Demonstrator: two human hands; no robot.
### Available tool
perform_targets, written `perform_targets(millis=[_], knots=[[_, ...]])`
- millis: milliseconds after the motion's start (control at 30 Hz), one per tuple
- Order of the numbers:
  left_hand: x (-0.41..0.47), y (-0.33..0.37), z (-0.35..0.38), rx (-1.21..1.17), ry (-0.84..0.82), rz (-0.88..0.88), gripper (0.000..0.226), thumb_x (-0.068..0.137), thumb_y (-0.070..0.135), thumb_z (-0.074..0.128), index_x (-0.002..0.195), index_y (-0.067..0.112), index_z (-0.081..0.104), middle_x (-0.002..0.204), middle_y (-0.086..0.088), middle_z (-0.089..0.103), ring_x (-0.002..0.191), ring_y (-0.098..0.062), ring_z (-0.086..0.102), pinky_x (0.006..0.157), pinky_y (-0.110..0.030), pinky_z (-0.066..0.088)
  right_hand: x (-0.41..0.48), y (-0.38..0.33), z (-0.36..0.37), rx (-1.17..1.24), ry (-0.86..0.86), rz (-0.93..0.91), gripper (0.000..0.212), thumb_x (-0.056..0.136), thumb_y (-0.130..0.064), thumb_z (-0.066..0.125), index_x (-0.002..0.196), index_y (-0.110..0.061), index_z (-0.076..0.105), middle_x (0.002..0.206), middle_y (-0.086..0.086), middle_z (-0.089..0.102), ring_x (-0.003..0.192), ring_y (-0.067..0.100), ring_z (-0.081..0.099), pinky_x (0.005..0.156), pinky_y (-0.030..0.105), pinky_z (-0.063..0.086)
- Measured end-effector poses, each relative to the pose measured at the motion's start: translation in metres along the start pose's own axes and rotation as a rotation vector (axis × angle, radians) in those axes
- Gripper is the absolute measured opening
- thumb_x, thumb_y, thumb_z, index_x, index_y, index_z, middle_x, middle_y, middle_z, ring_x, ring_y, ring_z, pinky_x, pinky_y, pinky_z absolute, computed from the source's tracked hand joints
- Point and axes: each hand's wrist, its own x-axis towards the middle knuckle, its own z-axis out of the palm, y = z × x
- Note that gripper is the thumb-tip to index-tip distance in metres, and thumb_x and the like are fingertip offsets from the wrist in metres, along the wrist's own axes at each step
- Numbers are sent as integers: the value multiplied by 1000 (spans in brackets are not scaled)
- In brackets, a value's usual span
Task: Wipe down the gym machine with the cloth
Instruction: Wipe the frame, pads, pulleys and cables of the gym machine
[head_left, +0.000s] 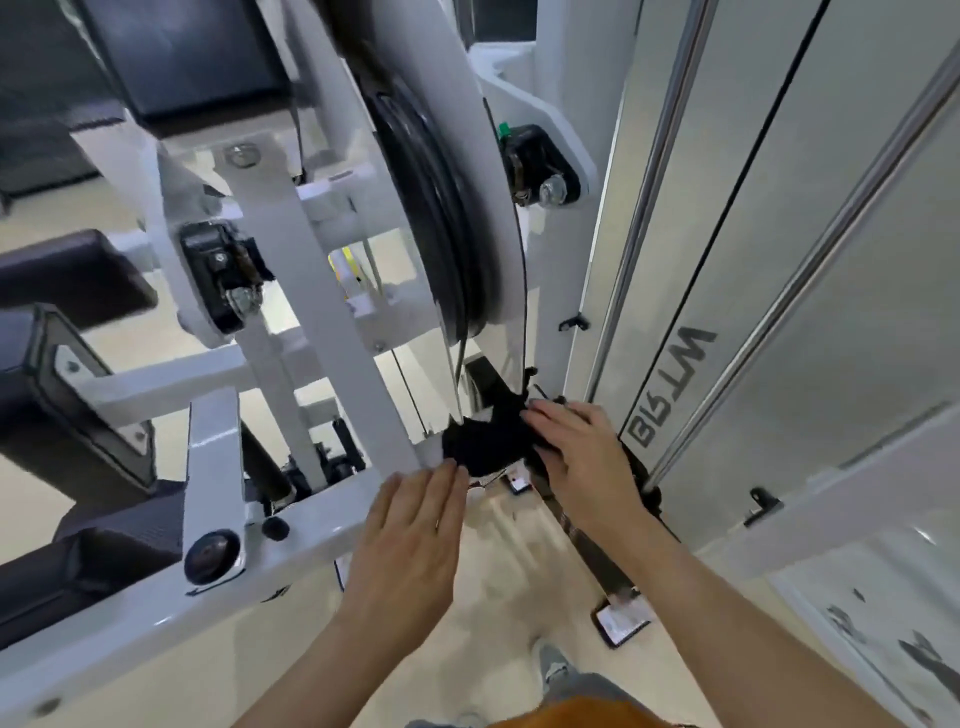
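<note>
Pressing on the black cloth (480, 444) just below the middle of the frame, the right hand (576, 462) lies over the cloth's right side. Its fingers (545, 415) are stretched out fairly straight and close together; motion blur hides whether the thumb hooks under the fabric. The cloth is bunched against the white gym machine (291, 291), where a slanted white bar (369, 395) meets the lower frame beam (156, 597). The left hand (410, 540) reaches in from the lower centre, palm down. Its fingers (449, 486) are straight and together, the tips touching the cloth's lower left edge and holding nothing.

Above the cloth, a large pulley wheel (441, 218) with a black groove fills the upper middle, and a thin black cable (524, 291) runs down from it toward the cloth. At the right stands a grey panel (779, 260) with dark lettering (670, 389), crossed by shiny rails (642, 208). Dark padded cushions (67, 270) sit at the left edge. A pale floor (498, 571) shows between the arms, with a knee in jeans (558, 670) and an orange garment (571, 714) at the bottom edge.
</note>
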Motion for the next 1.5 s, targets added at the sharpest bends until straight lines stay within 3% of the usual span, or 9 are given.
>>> perform_targets(millis=[200,300,467,667,933,1100,1200,1300,1500], knots=[[31,21,-8,-202,-43,2,62,75,8,32,134,0,48,130,-17,52,107,-34,54,87,-42,51,-19,-34,23,306,81,387,39,93,-3,53,130,-13,57,121,-6,51,111,16,54,93,13,40],[43,19,-5,-327,-67,-52,61,82,10,54,141,5,41,136,-16,47,113,-32,51,78,-39,54,-25,-50,28,410,-80,447,21,92,-14,55,110,-12,66,108,0,63,101,21,61,86,26,49],[71,15,-16,-499,-60,-92,24,91,34,53,109,28,38,82,9,52,71,-16,53,53,-30,39,-29,-34,-38,705,-108,580,26,77,-7,74,98,-24,73,87,-6,74,82,9,70,70,16,53],[78,60,-35,-779,-76,-90,19,84,52,50,85,34,45,60,8,58,57,-10,57,49,-26,45,-71,-10,-111,39,47,528,32,76,-10,63,89,-35,49,101,-4,45,84,13,52,66,16,39],[111,131,-105,-1008,-44,209,34,98,37,46,66,24,50,56,7,54,61,1,56,42,-16,36,-113,-13,-186,-589,817,197,52,60,13,73,102,-12,57,90,15,51,80,26,48,62,36,47],[136,144,-154,-1508,-173,204,29,95,17,53,78,34,68,77,14,70,72,7,62,60,-5,42,-113,-13,-231,-32,427,609,44,74,-15,68,106,-37,47,85,-6,62,71,15,61,58,29,51],[147,140,-157,-1677,-324,77,14,86,23,64,85,31,76,87,-1,76,86,-18,72,74,-30,54,-120,-7,-249,489,166,627,28,77,-28,75,102,-35,64,90,-4,72,83,10,69,76,25,57],[156,143,-152,-1736,-299,-17,15,85,23,66,90,33,75,92,-4,76,88,-24,72,81,-41,56,-127,1,-258,807,251,563,21,86,-42,66,99,-27,72,98,-3,73,94,14,69,83,27,56],[179,197,-138,-1242,175,-176,37,87,18,64,121,31,57,111,6,62,107,-17,58,87,-33,49,-105,28,-264,-218,747,286,8,85,-15,69,90,-21,67,85,-9,62,84,12,52,73,17,37]])
